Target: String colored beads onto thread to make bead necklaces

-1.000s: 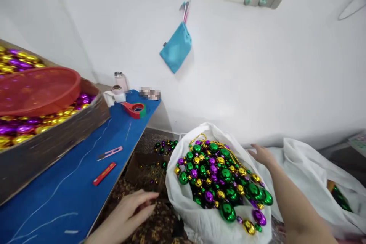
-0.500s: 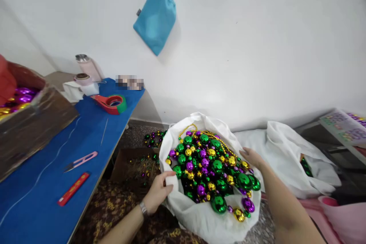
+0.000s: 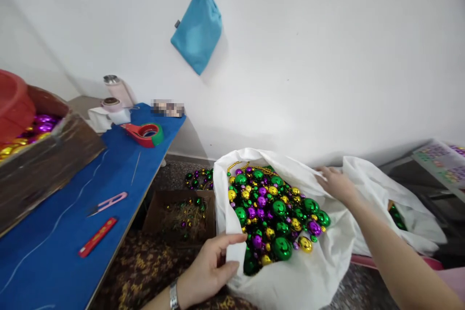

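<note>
Bag (image 3: 294,286) (head view): pulled wider on the right since half a second ago, now stretched out past the beads (image 3: 271,218) on that side
Left hand (image 3: 205,269): shifted a bit right and closer in; pinching the near-left rim, seemingly between thumb and index
Right hand (image 3: 336,186): moved further out and up; gripping the far-right rim by the fingertips, thumb too hidden to tell
Beads: heaped inside the bag, right between both hands; lying just right of and beyond the left, nearer in and leftward from the right
Long axis: hard to call for such a roundish pile; mouth probably drawn out toward the right hand
Nearer hand: left, index right beside the pile, can't tell if touching; right kept off by a strip of cloth
</note>
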A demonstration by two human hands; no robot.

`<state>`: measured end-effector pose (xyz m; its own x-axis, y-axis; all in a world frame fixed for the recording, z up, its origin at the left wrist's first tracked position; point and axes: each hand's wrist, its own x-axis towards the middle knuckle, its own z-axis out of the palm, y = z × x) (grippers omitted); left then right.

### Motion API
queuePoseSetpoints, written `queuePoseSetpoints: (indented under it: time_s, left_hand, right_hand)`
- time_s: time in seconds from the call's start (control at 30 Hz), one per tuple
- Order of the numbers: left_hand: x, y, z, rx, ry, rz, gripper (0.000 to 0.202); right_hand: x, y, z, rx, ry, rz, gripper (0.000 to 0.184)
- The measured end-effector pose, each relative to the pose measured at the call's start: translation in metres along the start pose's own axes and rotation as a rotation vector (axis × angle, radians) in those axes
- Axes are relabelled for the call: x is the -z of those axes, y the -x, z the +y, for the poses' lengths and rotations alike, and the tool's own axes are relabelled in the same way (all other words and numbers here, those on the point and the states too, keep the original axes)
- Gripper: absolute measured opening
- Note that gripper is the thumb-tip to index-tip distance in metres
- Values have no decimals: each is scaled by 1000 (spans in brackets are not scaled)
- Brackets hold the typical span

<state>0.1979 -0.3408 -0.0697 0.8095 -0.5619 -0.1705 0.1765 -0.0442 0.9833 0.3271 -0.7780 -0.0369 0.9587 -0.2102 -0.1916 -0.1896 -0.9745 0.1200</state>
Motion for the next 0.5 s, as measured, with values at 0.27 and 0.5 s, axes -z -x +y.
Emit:
queuePoseSetpoints:
  time_s: [0.27, 0.5]
  left_hand:
    - [8, 13, -4, -9, -132, -24, 49]
    - [16, 20, -11, -31, -14, -81, 47]
  right_hand:
    - [-72, 32, -130, 451, -23, -198, 88]
    - [-83, -43, -111, 204, 51, -149, 47]
